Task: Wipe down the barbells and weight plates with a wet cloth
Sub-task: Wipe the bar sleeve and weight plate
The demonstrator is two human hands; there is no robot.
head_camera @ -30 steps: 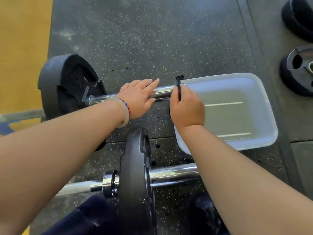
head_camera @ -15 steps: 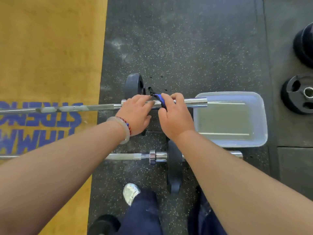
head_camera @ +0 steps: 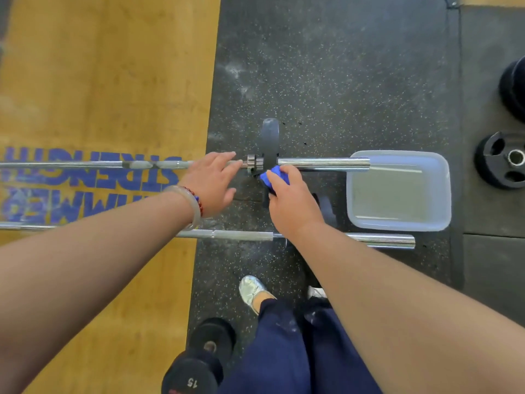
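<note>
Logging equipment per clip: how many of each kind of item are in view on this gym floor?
Barbells: 2
Weight plates: 3, one mostly hidden
Dumbbell: 1
Plastic tub: 1
Blue cloth: 1
Total: 8, leaving out a dark round thing at the right edge, which is unclear.
</note>
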